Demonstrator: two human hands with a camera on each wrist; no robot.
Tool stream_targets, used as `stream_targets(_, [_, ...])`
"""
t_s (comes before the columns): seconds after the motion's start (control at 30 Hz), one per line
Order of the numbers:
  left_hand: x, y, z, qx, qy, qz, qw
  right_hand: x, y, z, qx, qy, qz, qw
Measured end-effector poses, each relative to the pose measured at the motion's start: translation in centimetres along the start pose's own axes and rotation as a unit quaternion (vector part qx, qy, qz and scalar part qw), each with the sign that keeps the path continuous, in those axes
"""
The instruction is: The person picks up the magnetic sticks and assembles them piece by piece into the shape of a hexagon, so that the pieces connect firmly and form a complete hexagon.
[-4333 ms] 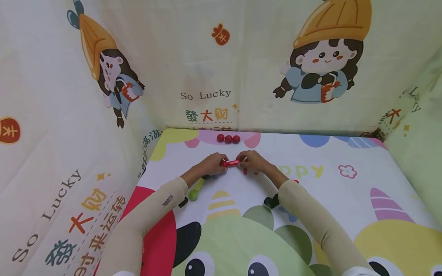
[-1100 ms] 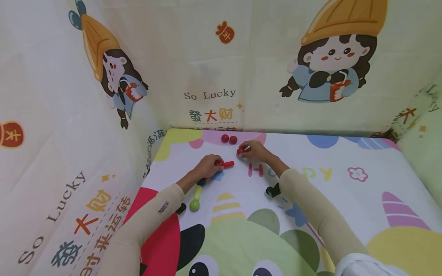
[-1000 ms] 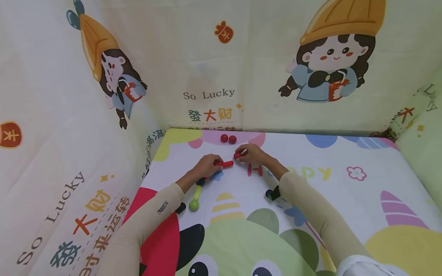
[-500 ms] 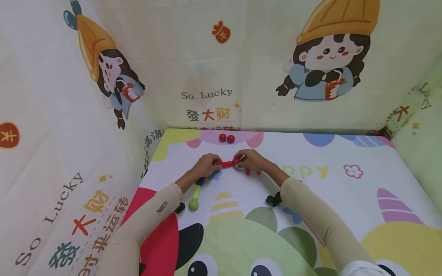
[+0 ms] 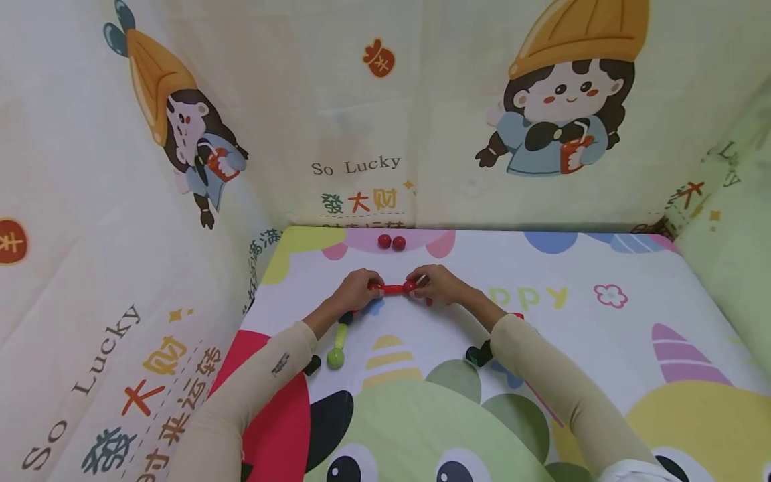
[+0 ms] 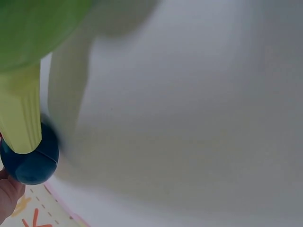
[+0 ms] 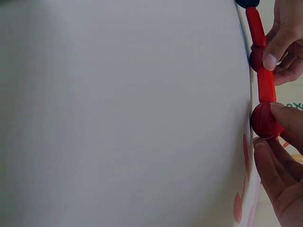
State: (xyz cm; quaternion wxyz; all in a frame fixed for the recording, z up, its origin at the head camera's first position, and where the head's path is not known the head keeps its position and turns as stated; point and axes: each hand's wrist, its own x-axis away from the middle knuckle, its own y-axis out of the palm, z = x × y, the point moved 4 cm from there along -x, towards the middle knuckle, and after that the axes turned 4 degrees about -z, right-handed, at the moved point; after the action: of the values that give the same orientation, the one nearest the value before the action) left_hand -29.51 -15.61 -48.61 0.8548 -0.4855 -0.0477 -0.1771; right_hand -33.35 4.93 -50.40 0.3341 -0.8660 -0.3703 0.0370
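A chain of balls and rods hangs together between my hands and the table. My left hand [image 5: 359,289] pinches a red ball [image 7: 257,59] in its middle. From that ball a red rod [image 7: 266,86] reaches to another red ball [image 7: 265,120], which my right hand [image 5: 438,284] holds between thumb and fingers at the rod's end. On the other side, a second red rod [image 7: 255,28] runs to a dark blue ball [image 6: 35,165]. A yellow-green rod [image 6: 21,104] joins this to a green ball [image 6: 38,28]. Fingers partly cover both red balls.
Two loose red balls [image 5: 391,242] lie side by side near the table's back edge. Printed cloth walls [image 5: 446,147] stand behind and at both sides of the patterned table [image 5: 542,348]. A small red piece [image 5: 517,315] shows beside the right forearm.
One of three red balls at the back was taken by my right hand. It has come down and left to the free end of the red rod, which it now meets.
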Motion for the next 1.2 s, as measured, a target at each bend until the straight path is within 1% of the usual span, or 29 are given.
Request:
stream_targets(0.07, [0.0,0.0,0.1,-0.002,-0.003,-0.003,1.0000,0.3,0.0,-0.1,0.000,-0.004,-0.001,1.0000])
stream_targets(0.17, [0.1,-0.1,0.2,-0.006,-0.007,-0.009,0.9999,0.8,-0.3,-0.3,0.012,-0.016,0.001,0.9998])
stream_targets(0.3, [0.1,-0.2,0.4,-0.011,-0.006,-0.015,0.9998,2.0,-1.1,-0.3,0.020,-0.022,0.010,0.9995])
stream_targets(0.4, [0.2,-0.3,0.5,-0.020,0.000,-0.018,0.9996,3.3,-1.9,0.1,0.016,-0.016,0.013,0.9997])
stream_targets(0.5, [0.1,-0.3,0.6,-0.032,0.007,-0.019,0.9993,4.8,-2.8,0.6,0.023,-0.016,0.017,0.9995])
stream_targets(0.67, [-0.1,-0.3,0.8,-0.036,0.016,-0.014,0.9991,7.4,-4.4,1.8,0.037,0.001,0.031,0.9988])
stream_targets(0.83, [-0.4,-0.1,1.7,-0.040,0.048,-0.004,0.9980,9.9,-5.5,3.0,0.047,0.023,0.041,0.9978])
stream_targets(0.9, [-0.7,0.0,2.2,-0.039,0.061,-0.007,0.9973,10.9,-5.8,3.4,0.052,0.026,0.047,0.9972])
stream_targets(1.03, [-1.3,0.2,3.1,-0.053,0.084,-0.028,0.9946,12.9,-6.5,4.0,0.059,0.026,0.061,0.9960])
stream_targets(1.2, [-2.0,0.3,4.4,-0.083,0.112,-0.058,0.9886,15.5,-7.3,4.7,0.069,0.026,0.071,0.9948])
